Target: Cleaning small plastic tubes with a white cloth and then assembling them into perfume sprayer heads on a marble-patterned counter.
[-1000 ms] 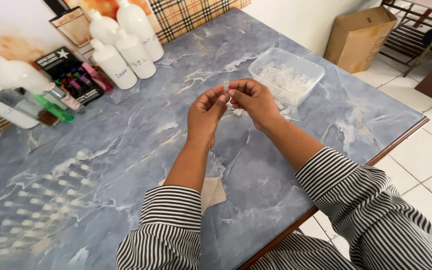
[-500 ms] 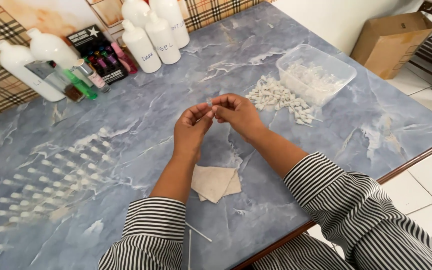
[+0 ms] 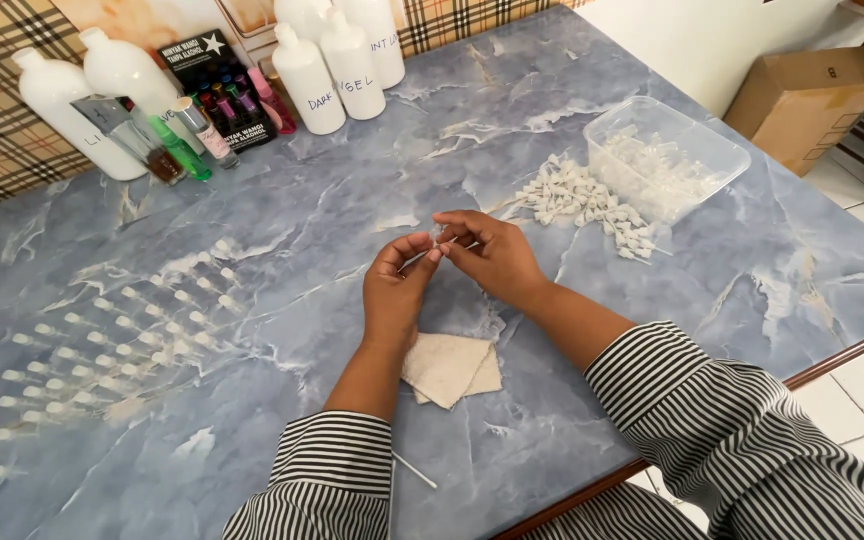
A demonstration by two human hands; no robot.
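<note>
My left hand (image 3: 399,290) and my right hand (image 3: 492,255) meet fingertip to fingertip over the blue marbled table (image 3: 372,190), pinching one small white plastic piece (image 3: 439,240) between them. A loose pile of the same white pieces (image 3: 582,205) lies just right of my right hand. Rows of small clear vials (image 3: 112,340) stand on the table to the left of my left hand. A folded beige cloth (image 3: 449,368) lies under my left forearm.
A clear plastic tub (image 3: 664,155) with more white pieces sits at the right. White bottles (image 3: 337,60), small coloured bottles (image 3: 197,135) and a black box stand along the back edge. A thin white stick (image 3: 414,470) lies near the front edge. A cardboard box (image 3: 802,95) stands on the floor.
The view has shifted, so the hands now sit lower and more central, with the pile of white pieces and the vial rows fully in sight. Both hands stay joined on the small piece.
</note>
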